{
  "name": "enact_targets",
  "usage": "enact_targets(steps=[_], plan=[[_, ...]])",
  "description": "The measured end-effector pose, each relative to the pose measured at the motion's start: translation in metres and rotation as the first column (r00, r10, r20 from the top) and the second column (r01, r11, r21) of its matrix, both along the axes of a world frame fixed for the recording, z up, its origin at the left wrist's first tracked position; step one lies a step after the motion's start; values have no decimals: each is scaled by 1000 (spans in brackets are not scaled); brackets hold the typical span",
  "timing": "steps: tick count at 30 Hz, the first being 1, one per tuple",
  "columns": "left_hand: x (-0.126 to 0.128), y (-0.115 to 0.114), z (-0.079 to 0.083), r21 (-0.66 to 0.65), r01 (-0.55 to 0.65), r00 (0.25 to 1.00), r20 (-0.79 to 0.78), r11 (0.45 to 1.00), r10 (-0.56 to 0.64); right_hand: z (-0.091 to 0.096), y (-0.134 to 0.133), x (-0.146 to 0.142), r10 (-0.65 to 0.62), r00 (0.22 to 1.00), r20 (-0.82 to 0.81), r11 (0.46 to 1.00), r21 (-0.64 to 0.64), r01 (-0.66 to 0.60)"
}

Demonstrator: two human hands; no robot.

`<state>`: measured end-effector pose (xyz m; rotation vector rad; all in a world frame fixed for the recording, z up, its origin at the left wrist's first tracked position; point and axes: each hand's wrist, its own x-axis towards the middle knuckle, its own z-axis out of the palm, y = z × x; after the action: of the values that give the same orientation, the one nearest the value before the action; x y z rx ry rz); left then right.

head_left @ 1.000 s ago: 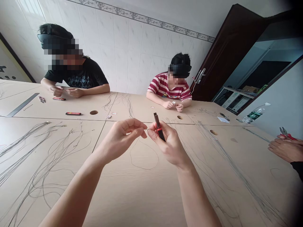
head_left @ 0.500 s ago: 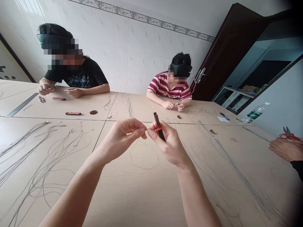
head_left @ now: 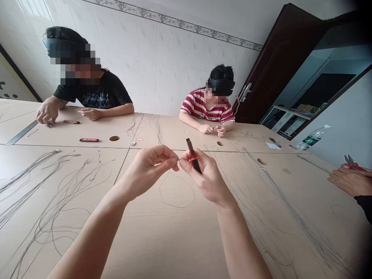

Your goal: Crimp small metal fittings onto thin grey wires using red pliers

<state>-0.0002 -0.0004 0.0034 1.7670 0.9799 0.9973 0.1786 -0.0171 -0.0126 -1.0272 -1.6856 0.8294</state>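
Many wires (head_left: 52, 186) (pale table (head_left: 162, 240))

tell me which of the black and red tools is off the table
The black and red tool gripped upright in the right hand; the two others lie flat.

I held both forearms raised and angled inward, my left hand (head_left: 149, 166) pinched thumb to forefinger, my right hand (head_left: 205, 176) curled closed, their fingertips nearly meeting.

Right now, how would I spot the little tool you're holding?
Find the long wooden table, then the two hands raised together over its middle. The black tool with a red band stands upright in the right hand, unlike the similar ones lying flat.
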Motion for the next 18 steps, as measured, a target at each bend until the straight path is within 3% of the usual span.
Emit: enact_targets(steps=[18], plan=[[0, -1, -1, 12, 6, 1000, -1, 1000, -6, 0, 1, 0, 4, 1000, -3, 999, 32, -4]])
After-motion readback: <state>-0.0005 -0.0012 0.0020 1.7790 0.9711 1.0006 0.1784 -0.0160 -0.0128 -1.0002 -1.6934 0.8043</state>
